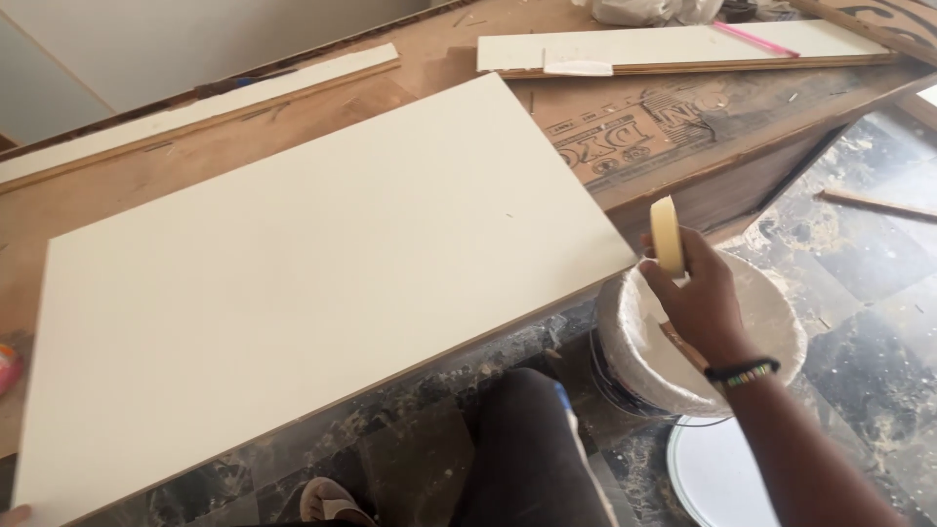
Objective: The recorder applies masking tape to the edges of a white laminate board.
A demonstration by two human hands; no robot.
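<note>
Flanking white board: bucket, narrow strips, tape-holding right hand.

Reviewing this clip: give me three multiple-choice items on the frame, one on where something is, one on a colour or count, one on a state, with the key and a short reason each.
1. Where is the bucket?
A. on the workbench
B. on the floor under the right hand
C. on the large panel

2. What colour is the large panel?
A. off-white
B. dark blue
C. red

3. What is the right hand doing?
A. lying flat and empty on the panel
B. holding a roll of tape off the surfaces
C. gripping a hammer

Key:
1 B, the bucket stands on the dark tiled floor beside the workbench, right below the hand.
2 A, its broad top face is plain off-white with a brown edge.
3 B, the fingers are closed on the roll of tape, held on edge just past the panel's corner.
</note>
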